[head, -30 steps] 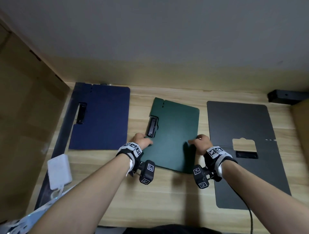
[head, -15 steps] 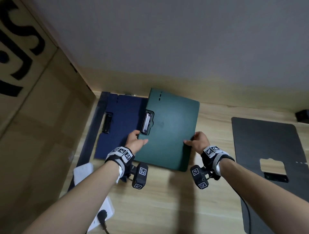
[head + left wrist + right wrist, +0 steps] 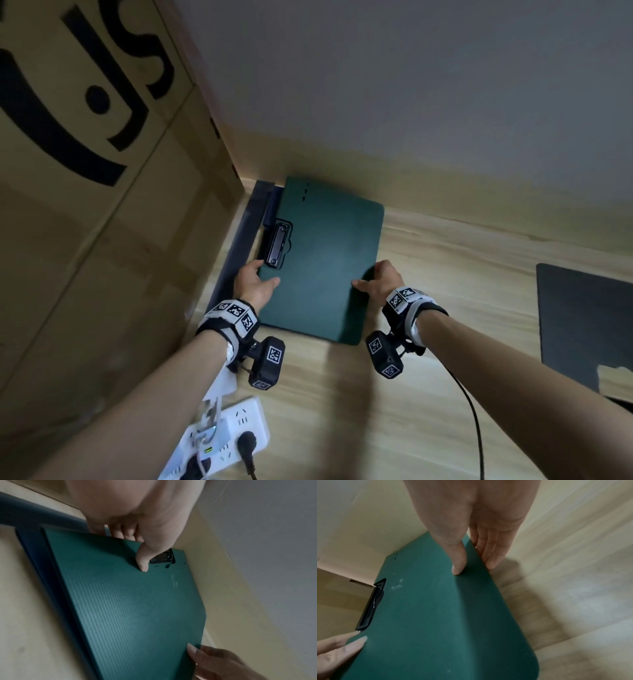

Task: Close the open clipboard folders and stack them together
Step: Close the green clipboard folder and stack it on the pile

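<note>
Desk: wooden surface, wall behind, large cardboard box closing off the left side. That corner is evidently the stacking point, as the box and wall give two stops to square the pile against.

Black folder: lies flat at the right edge of the desk, well apart from the others. Judged to be not yet stacked; whether it is fully closed cannot be told from the head view.

Green folder: closed, clip on its left edge. It sits over the blue folder, of which only a strip shows along the left and far edges. The green one is slightly tilted, near edge raised; contact with the blue one beneath cannot be confirmed. Offset remains, so alignment is judged incomplete.

Left hand: grips the left edge just below the clip, thumb on top, fingers curled beneath. Held there, presumably, to steer the clip side onto the blue folder's clip.

Right hand: pinches the right edge, thumb pressed on top, fingers under the edge. The opposed two-hand hold keeps the panel level and controls its rotation. Both forearms reach forward and left.

Power strip: near edge, left, clear of the work.
</note>
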Demonstrator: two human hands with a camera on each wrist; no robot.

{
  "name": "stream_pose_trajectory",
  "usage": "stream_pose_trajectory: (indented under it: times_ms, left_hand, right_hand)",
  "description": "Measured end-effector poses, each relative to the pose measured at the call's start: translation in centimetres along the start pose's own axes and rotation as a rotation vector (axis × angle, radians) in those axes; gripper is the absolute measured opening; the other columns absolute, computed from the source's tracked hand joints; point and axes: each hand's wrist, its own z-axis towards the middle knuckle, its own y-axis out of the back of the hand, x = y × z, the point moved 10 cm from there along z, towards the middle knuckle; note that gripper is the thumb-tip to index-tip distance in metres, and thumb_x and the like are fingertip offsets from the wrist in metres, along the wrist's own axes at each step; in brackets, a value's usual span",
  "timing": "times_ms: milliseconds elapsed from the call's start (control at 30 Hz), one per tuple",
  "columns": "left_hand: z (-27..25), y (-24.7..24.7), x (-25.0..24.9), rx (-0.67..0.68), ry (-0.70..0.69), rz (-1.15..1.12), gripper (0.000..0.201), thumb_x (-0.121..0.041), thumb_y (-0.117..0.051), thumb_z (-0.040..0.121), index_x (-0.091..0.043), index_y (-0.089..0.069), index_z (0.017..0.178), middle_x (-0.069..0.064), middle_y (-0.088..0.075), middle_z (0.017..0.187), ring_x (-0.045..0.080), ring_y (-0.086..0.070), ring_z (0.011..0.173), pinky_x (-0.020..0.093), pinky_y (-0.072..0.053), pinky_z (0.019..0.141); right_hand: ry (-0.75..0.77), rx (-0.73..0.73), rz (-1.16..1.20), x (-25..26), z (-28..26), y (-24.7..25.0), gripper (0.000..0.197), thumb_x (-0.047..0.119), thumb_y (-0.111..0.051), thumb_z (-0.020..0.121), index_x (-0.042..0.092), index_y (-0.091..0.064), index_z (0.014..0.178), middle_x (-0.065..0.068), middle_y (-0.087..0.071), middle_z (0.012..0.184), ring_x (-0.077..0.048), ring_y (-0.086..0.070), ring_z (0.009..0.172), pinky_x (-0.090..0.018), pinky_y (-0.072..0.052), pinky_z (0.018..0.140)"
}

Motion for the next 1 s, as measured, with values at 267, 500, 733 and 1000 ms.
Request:
stream_pose_trajectory:
  times_ms: [267,500,733,1000]
  left_hand:
    - [-0.2,1.0,0.7,-0.140,-0.109,0.101,0.047,-0.014,-0.072,0.083,-0.006,-0.055,0.127,0.010,-0.039,0.133,0.026,-0.034,0.133,0.030,-0.024,0.115]
    - [-0.5,1.7,1.1,-0.216,-0.159,-0.013,0.052,-0.007,-0.080,0.073,-0.009,-0.052,0.117,0.007,-0.048,0.122,0.025,-0.052,0.116,0.035,-0.041,0.107]
    - [-0.4,0.9,-0.1,-0.129,-0.094,0.115,0.066,-0.011,-0.073,0.082,-0.012,-0.042,0.141,0.009,-0.043,0.140,0.028,-0.041,0.134,0.040,-0.034,0.114]
    - [-4.5,-5.0,-8.0,-0.098,-0.320,0.170,0.075,-0.006,-0.069,0.079,-0.016,-0.035,0.145,0.008,-0.036,0.148,0.028,-0.034,0.140,0.041,-0.031,0.116]
  right_hand:
    - [0.015,-0.035,-0.104,1.0,0.2,-1.3,0.058,0.031,-0.084,0.070,0.009,-0.053,0.114,-0.011,-0.063,0.117,-0.030,-0.061,0.106,-0.033,-0.049,0.087]
    - [0.040,-0.071,-0.167,1.2,0.2,-1.4,0.059,0.035,-0.083,0.071,0.009,-0.053,0.114,-0.012,-0.062,0.117,-0.032,-0.059,0.108,-0.037,-0.049,0.091]
    - [0.062,-0.054,-0.177,1.4,-0.2,-0.7,0.059,0.036,-0.082,0.071,0.010,-0.054,0.115,-0.008,-0.061,0.114,-0.029,-0.060,0.106,-0.037,-0.050,0.091]
    - [0.092,-0.142,-0.059,-7.3,-2.5,7.4,0.053,0.023,-0.076,0.076,0.016,-0.052,0.123,-0.001,-0.062,0.116,-0.020,-0.061,0.102,-0.031,-0.048,0.095]
